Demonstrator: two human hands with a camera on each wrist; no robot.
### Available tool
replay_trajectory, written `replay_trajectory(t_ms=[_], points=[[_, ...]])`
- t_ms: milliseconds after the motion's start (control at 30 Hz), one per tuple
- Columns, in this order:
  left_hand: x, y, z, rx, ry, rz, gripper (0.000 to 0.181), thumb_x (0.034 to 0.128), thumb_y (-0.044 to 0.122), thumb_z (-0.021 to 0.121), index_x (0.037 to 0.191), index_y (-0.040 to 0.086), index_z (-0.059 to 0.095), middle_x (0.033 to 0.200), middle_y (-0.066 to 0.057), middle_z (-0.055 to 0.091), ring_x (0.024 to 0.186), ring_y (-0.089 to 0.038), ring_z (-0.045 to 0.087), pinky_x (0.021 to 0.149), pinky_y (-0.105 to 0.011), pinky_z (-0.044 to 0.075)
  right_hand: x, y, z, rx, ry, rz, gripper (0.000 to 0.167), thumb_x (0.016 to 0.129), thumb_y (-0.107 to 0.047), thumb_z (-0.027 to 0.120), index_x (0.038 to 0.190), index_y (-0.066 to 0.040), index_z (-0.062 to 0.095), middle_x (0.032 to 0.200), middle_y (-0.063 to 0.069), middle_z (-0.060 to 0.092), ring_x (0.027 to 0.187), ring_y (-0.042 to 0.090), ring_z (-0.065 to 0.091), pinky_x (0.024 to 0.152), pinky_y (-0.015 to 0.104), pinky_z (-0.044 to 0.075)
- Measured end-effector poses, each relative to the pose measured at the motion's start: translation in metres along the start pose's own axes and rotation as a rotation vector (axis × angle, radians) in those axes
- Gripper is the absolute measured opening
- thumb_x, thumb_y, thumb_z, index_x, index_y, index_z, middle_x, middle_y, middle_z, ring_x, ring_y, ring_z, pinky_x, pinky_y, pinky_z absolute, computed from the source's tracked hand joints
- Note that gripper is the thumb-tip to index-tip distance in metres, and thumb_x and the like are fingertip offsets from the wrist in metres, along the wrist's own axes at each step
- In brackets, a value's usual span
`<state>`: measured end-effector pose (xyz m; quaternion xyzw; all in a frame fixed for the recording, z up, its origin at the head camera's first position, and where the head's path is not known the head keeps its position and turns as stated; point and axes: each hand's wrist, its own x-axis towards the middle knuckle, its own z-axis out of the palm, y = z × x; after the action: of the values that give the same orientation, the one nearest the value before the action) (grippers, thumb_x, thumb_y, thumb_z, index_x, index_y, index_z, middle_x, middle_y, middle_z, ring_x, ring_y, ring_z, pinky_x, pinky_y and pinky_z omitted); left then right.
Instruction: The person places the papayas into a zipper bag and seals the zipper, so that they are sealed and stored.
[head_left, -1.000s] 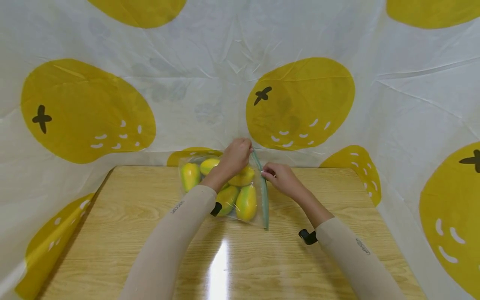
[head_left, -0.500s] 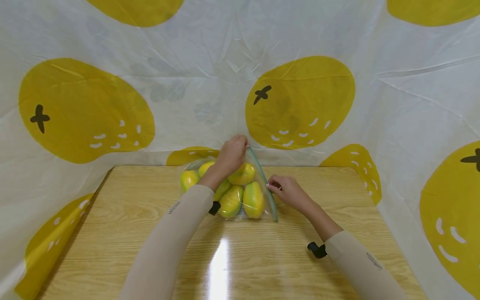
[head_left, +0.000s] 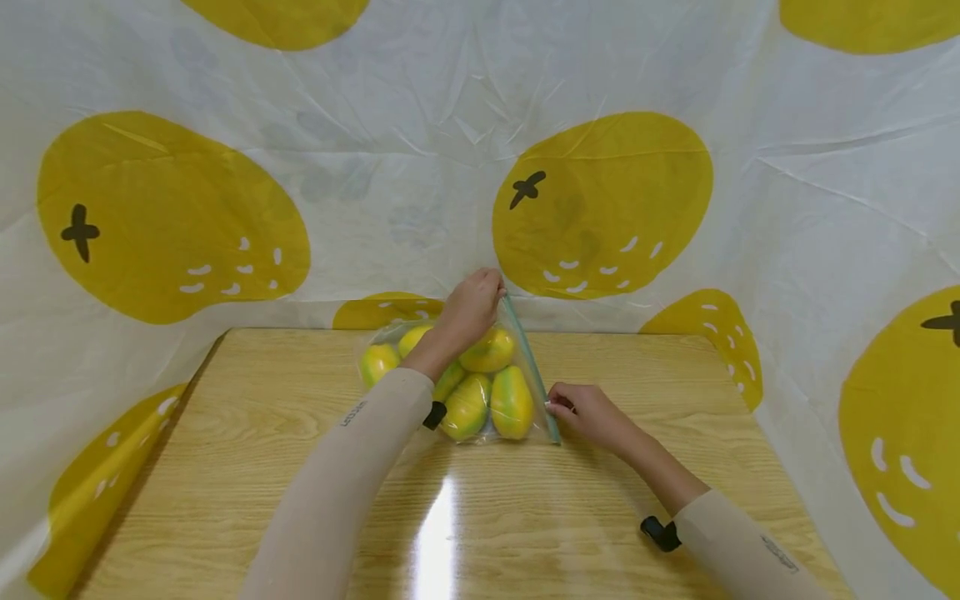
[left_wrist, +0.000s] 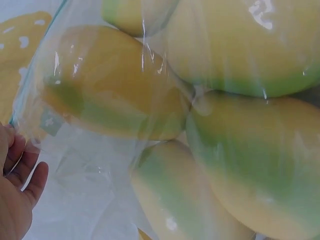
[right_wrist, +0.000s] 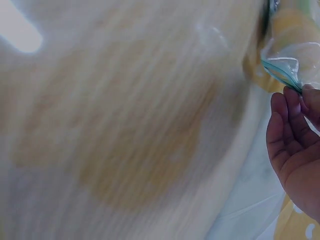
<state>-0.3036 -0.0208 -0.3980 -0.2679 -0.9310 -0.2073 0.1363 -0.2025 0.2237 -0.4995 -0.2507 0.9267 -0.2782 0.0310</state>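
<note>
A clear zip bag [head_left: 480, 429] with a green zip strip [head_left: 529, 358] along its right side lies on the table, filled with several yellow-green mangoes [head_left: 512, 402]. At the strip's far end, my left hand [head_left: 472, 307] pinches the bag's corner; the left wrist view also shows the left hand [left_wrist: 20, 185] at that edge, with the mangoes [left_wrist: 115, 85] pressed close under the plastic. Lower down the strip, near its front end, my right hand [head_left: 588, 410] pinches it between thumb and fingers. The right wrist view has the right hand [right_wrist: 300, 135] holding the green strip [right_wrist: 282, 75].
The bag rests at the back of a wood-grain table [head_left: 285, 467]. Behind and at both sides hangs a white cloth [head_left: 397, 192] printed with big yellow fruit. A bright light reflection lies on the tabletop.
My right hand has slid along the zip strip toward its front end, nearer to me. The left hand stays at the far corner, and the bag's front corner has shifted slightly right.
</note>
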Motion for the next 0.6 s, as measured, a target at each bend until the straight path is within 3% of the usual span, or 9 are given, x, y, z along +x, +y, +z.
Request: replay_trajectory(t_ms=[367,500,600], points=[[0.005,0.004,-0.001,-0.01,0.03,-0.001,0.012,0.1068,0.012,0.055,0.106,0.002,0.062,0.105,-0.013,0.064,0.096,-0.027,0.066,0.083,-0.036,0.057,-0.03,0.007,0.005,0.007,-0.079,-0.005,0.008,0.1,-0.014,0.067,0.092,-0.015,0.065,0.071,-0.012,0.053,0.062,0.002,0.041,0.059,0.021,0.039],[0.005,0.004,0.0,-0.017,0.022,-0.001,0.014,0.1076,0.013,0.054,0.107,0.002,0.062,0.105,-0.012,0.063,0.096,-0.026,0.065,0.083,-0.035,0.057,-0.035,0.008,0.005,0.016,-0.085,-0.01,0.008,0.1,-0.015,0.067,0.093,-0.015,0.065,0.072,-0.011,0.056,0.063,0.001,0.043,0.06,0.021,0.041],[0.005,0.006,0.003,-0.017,-0.018,0.006,0.015,0.1086,0.015,0.052,0.108,0.003,0.061,0.105,-0.01,0.063,0.096,-0.024,0.063,0.084,-0.033,0.056,-0.038,0.01,0.006,0.01,-0.104,-0.027,0.008,0.1,-0.016,0.067,0.092,-0.015,0.066,0.076,-0.01,0.062,0.066,-0.001,0.048,0.062,0.021,0.045]])
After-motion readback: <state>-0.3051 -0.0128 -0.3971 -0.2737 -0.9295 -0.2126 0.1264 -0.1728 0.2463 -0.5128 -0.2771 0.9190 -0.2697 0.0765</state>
